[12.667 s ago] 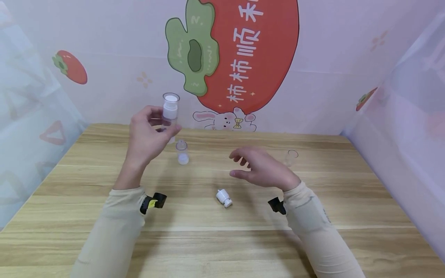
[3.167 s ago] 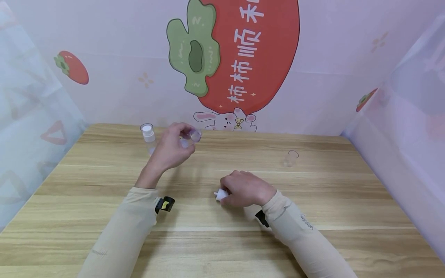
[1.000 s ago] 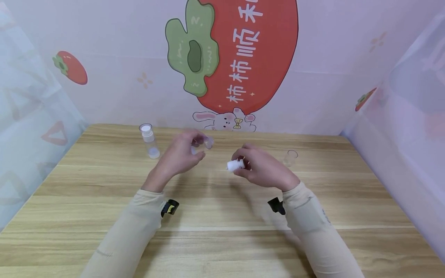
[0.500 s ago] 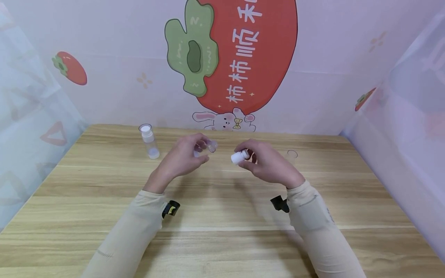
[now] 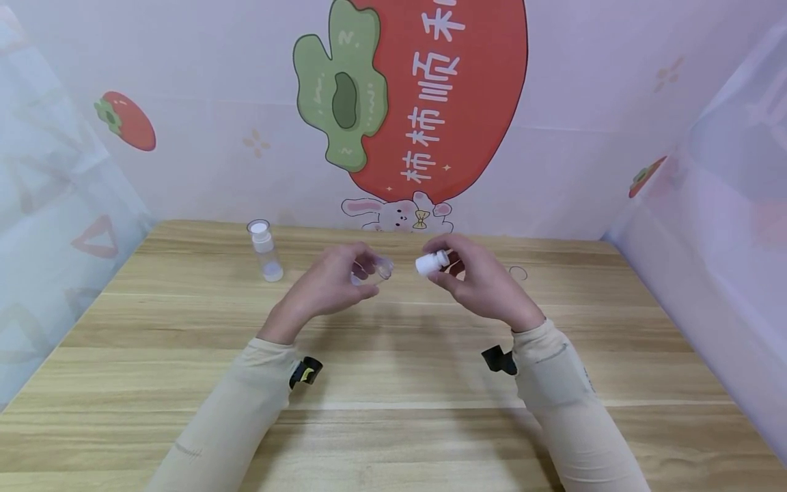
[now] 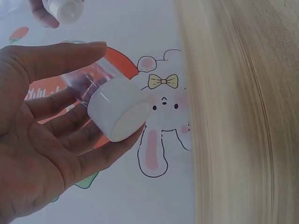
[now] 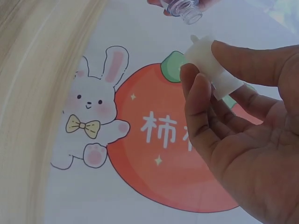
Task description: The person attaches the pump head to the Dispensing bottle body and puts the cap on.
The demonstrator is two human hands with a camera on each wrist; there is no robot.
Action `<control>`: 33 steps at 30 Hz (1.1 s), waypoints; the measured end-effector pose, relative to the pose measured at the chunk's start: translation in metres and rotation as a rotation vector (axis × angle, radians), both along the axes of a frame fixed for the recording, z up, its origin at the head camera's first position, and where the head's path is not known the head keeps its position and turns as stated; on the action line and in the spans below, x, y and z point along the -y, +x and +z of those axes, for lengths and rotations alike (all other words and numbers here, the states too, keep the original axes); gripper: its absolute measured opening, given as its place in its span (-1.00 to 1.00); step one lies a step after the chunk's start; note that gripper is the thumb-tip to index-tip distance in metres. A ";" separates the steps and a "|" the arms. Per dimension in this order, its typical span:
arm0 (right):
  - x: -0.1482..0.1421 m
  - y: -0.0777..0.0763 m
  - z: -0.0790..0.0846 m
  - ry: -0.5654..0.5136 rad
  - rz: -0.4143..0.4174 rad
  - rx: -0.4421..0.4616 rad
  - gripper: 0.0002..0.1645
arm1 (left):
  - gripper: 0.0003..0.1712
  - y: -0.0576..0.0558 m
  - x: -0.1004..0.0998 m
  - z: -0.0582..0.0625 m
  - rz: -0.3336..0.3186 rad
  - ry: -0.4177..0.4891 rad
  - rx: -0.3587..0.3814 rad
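Observation:
My left hand [image 5: 338, 280] grips a small clear bottle [image 5: 384, 268] above the table, tilted so its neck faces right. Its white base [image 6: 117, 111] shows large in the left wrist view, with thumb and fingers around the clear body. Across a narrow gap, my right hand [image 5: 482, 277] pinches a white pump head [image 5: 432, 263] between thumb and fingers. In the right wrist view the pump head [image 7: 212, 65] points a short nozzle-like tip toward the open threaded neck of the bottle [image 7: 189, 11]. Bottle and pump head are apart.
An assembled pump bottle [image 5: 266, 251] with a clear cap stands upright at the back left of the wooden table [image 5: 393, 437]. Behind my right hand, the round rim of a clear cap [image 5: 518, 273] shows. A printed backdrop [image 5: 227, 171] rises along the back edge.
The assembled bottle was set down at the left, the clear bottle was lifted by my left hand, and the pump head was picked up by my right. Lately both hands drifted slightly right.

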State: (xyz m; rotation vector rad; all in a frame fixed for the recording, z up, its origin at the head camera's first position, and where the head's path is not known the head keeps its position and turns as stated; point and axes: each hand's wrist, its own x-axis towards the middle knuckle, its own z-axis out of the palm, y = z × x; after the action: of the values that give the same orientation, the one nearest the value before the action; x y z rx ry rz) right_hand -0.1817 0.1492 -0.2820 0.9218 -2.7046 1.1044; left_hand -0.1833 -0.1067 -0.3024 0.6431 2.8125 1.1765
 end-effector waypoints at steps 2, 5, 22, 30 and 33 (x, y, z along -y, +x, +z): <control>0.000 0.000 -0.001 -0.024 -0.006 -0.013 -0.58 | -0.58 0.000 -0.001 0.000 -0.012 0.000 0.000; 0.001 -0.001 -0.001 -0.045 -0.011 -0.031 -0.59 | -0.58 0.001 -0.003 0.000 -0.025 -0.007 0.004; 0.006 0.001 -0.002 -0.105 0.032 -0.016 -0.59 | -0.59 0.003 -0.009 0.000 -0.089 -0.039 -0.003; 0.006 0.000 -0.002 -0.092 0.050 -0.024 -0.59 | -0.59 0.003 -0.011 -0.001 -0.098 -0.041 -0.012; 0.007 0.000 -0.002 -0.083 0.050 -0.019 -0.59 | -0.59 0.003 -0.011 -0.001 -0.099 -0.042 -0.015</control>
State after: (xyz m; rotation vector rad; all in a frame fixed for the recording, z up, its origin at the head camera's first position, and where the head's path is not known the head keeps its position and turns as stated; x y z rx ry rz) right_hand -0.1814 0.1425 -0.2845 0.9868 -2.6121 1.2012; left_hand -0.1805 -0.0958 -0.3037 0.7821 2.7731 1.0981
